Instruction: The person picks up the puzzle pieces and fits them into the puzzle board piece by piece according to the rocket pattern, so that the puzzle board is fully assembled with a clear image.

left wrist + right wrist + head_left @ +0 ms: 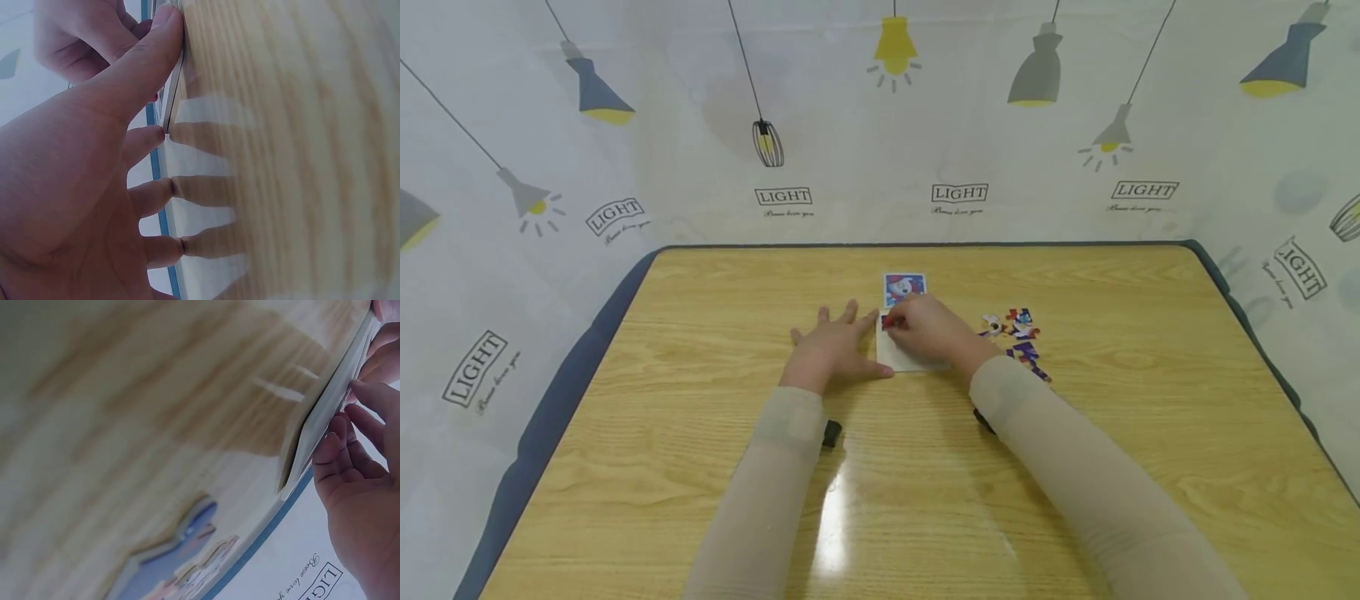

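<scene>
A white square puzzle board (912, 363) lies on the table in the head view. My left hand (833, 350) is spread flat at its left side, with the thumb on the lower left corner. The left wrist view shows this thumb (140, 72) along the board's edge and the other fingertips on the tabletop. My right hand (931, 327) pinches a dark red and purple puzzle piece (887, 322) at the board's upper left corner; the fingers partly hide it. In the right wrist view the right hand's fingertips (328, 449) are close over the board.
A picture card (905, 285) with a white cartoon animal lies just beyond the board. Several loose puzzle pieces (1024, 327) are scattered to the right, partly behind the right forearm. A black object (832, 433) shows beside the left sleeve. A printed curtain (865, 208) stands behind the table (700, 333).
</scene>
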Motion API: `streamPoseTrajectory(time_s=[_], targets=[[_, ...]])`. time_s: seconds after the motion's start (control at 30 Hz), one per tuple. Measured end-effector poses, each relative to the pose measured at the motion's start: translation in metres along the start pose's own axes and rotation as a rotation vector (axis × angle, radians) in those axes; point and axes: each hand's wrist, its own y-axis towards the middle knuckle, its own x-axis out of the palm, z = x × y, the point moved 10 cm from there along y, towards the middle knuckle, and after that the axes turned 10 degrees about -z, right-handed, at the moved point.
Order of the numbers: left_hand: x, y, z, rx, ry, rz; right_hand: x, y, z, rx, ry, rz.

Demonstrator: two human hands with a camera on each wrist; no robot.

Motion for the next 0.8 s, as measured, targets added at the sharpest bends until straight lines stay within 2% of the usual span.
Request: streamPoseTrajectory(time_s=[0.2,0.4,0.5,0.67,0.8], targets=[[-0.002,-0.002,0.001,0.007,0.001,0.015,0.000,0.000,-0.007,-0.024,-0.055,-0.009],[-0.002,-0.003,0.002,0.008,-0.004,0.014,-0.008,-0.004,-0.005,-0.003,-0.084,-0.034],[-0.002,-0.002,0.001,0.003,0.001,0.007,-0.024,-0.009,0.000,0.015,-0.079,-0.039],[-0.002,0.000,0.000,-0.007,-0.001,0.006,-0.066,-0.026,0.011,0.014,-0.047,-0.009],[-0.002,0.002,-0.001,-0.012,-0.012,0.008,-0.094,-0.044,0.032,0.044,-0.060,0.020]])
